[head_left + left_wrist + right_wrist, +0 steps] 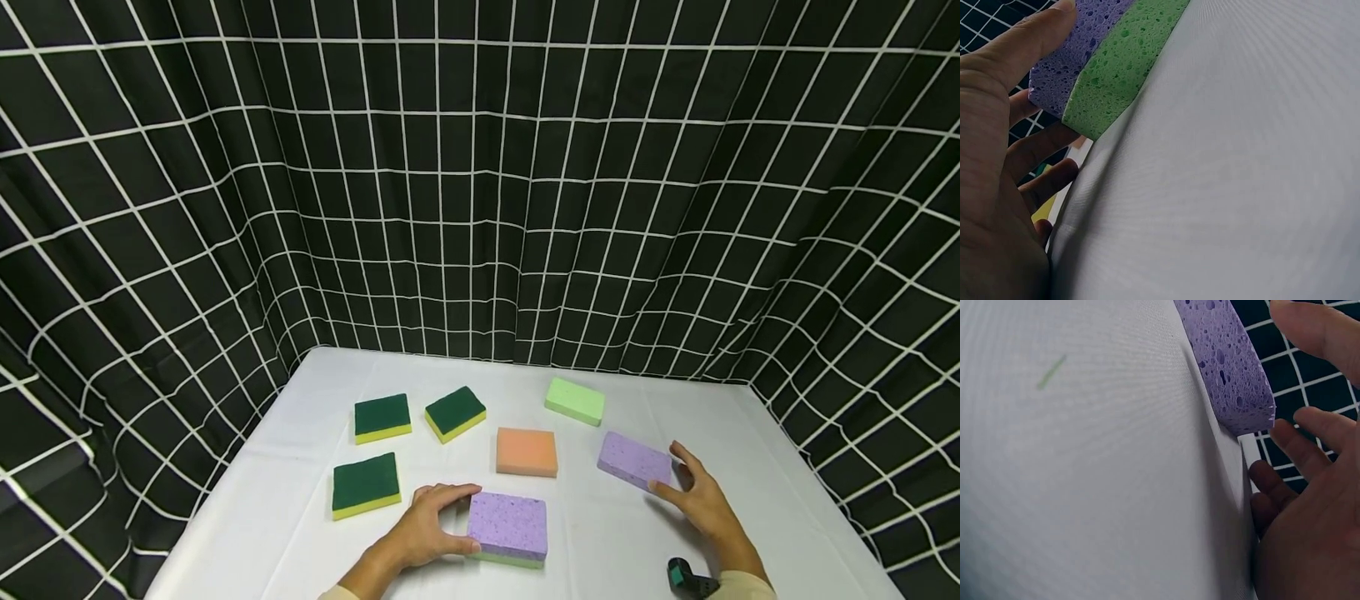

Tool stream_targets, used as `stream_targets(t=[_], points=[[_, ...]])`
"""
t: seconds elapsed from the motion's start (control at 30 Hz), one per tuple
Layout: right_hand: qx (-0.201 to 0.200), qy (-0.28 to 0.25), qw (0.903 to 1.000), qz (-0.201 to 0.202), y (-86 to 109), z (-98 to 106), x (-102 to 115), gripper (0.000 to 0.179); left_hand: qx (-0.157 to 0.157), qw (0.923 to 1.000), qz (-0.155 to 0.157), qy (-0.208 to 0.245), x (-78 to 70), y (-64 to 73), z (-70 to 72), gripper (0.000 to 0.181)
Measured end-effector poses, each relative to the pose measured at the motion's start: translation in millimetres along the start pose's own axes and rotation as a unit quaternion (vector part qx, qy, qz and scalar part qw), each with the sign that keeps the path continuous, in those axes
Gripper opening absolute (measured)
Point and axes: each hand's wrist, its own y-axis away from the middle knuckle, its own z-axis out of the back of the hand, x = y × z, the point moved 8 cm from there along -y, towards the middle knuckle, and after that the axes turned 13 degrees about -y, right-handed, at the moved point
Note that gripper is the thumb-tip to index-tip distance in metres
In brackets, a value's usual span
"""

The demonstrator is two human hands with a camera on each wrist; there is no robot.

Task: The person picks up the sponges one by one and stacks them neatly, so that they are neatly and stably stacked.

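Observation:
In the head view, a purple sponge [507, 523] lies on top of a green sponge [517, 561] near the table's front. My left hand [429, 527] holds the purple sponge's left end, thumb at the front and index finger at the back corner. In the left wrist view the thumb overlaps the purple side [1094, 28], above the green layer [1124, 69]. My right hand [703, 500] is spread around the right end of another purple sponge [634, 460], which lies flat. In the right wrist view, the thumb stands apart from that sponge [1232, 369].
Green-and-yellow scouring sponges [382, 418] [455, 412] [366, 485] lie at the left. An orange sponge [527, 452] is mid-table, and a light green sponge [574, 401] is farther back. White cloth covers the table [300, 433]; black gridded curtains [480, 208] enclose it.

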Motion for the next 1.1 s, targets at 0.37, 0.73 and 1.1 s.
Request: stream_targets(t=[0.37, 0.73, 1.1], points=[[0.023, 0.04, 0.9989, 0.009, -4.7, -2.7, -0.4, 0.097, -0.003, 1.0, -0.007, 0.004, -1.0, 0.3, 1.3, 0.073], [0.016, 0.118, 0.9927, 0.02, -7.0, -1.5, -1.0, 0.092, 0.0, 1.0, 0.007, -0.002, 2.4, -0.1, -0.3, 0.074], [-0.021, 0.132, 0.9901, -0.043, -4.7, 4.5, -10.7, 0.095, -0.003, 0.9999, -0.01, -0.002, 0.0, -0.6, 1.1, 0.074]])
